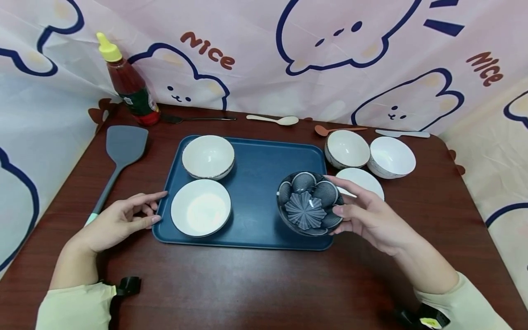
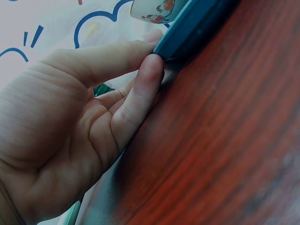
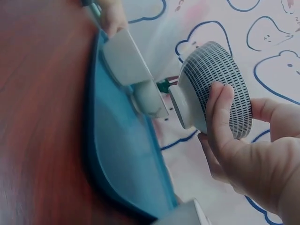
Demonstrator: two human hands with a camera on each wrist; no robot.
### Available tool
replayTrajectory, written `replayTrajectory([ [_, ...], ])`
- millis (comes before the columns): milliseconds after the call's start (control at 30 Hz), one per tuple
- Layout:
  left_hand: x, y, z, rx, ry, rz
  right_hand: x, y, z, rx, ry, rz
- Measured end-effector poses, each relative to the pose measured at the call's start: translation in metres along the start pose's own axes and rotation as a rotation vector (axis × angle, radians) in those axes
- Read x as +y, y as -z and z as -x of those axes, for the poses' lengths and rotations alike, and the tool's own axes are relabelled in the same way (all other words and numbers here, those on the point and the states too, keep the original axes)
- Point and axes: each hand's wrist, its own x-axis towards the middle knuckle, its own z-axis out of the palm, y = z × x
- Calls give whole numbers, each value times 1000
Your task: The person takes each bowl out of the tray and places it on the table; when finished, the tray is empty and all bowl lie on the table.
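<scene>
The right hand [image 1: 373,217] holds a dark patterned bowl [image 1: 309,203] above the right part of the blue tray [image 1: 255,183], its grip clamped on the bowl's rim with thumb and fingers; the right wrist view shows the bowl [image 3: 213,89] lifted clear of the tray [image 3: 122,164]. The left hand [image 1: 119,220] rests at the tray's left edge, its grip apart, fingers straight, a fingertip [image 2: 151,65] touching the tray's edge [image 2: 187,33].

Two white bowls sit on the tray: one at the back left [image 1: 208,156], one at the front left [image 1: 200,207]. Three more white bowls stand on the tabletop [image 1: 247,284] right of the tray: [image 1: 347,149], [image 1: 391,157] and [image 1: 363,181], the last partly hidden behind the hand.

Along the back lie one sauce bottle [image 1: 129,85], one grey spatula [image 1: 121,153], and four smaller utensils: a dark spoon [image 1: 194,119], a cream spoon [image 1: 274,120], a brown spoon [image 1: 336,130] and a white knife-like piece [image 1: 402,134].
</scene>
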Motion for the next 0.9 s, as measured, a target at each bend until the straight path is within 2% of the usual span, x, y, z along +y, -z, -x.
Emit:
replayTrajectory([
  [133,0,0,0,1,-1,1,-8,11,15,-6,37,-1],
  [367,0,0,1,-9,-15,20,-16,34,41,9,114,71],
  [667,0,2,1,-13,-3,19,-12,68,65,7,191,22],
  [900,1,1,2,-9,-18,21,-13,103,88,59,222,59],
])
